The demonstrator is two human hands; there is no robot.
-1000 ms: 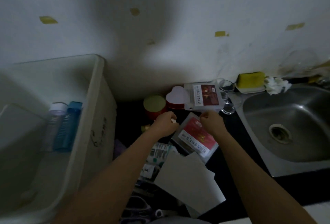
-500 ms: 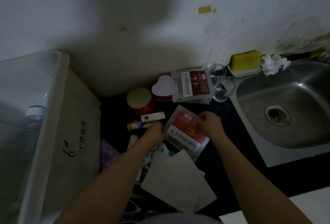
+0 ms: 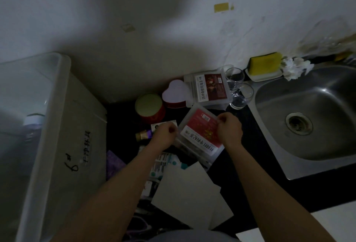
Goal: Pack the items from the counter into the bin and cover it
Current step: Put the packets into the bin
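Red-labelled packet (image 3: 199, 137) pinched by left hand (image 3: 165, 133) and right hand (image 3: 229, 129), beside red tin (image 3: 149, 106).

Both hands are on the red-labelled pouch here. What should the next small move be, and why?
Probably lift the red-labelled pouch and carry it leftward over the rim of the plastic bin. The left hand and right hand each have a grip on an opposite edge, so it looks ready to lift. The bin stands open with room inside, and other items remain on the counter.
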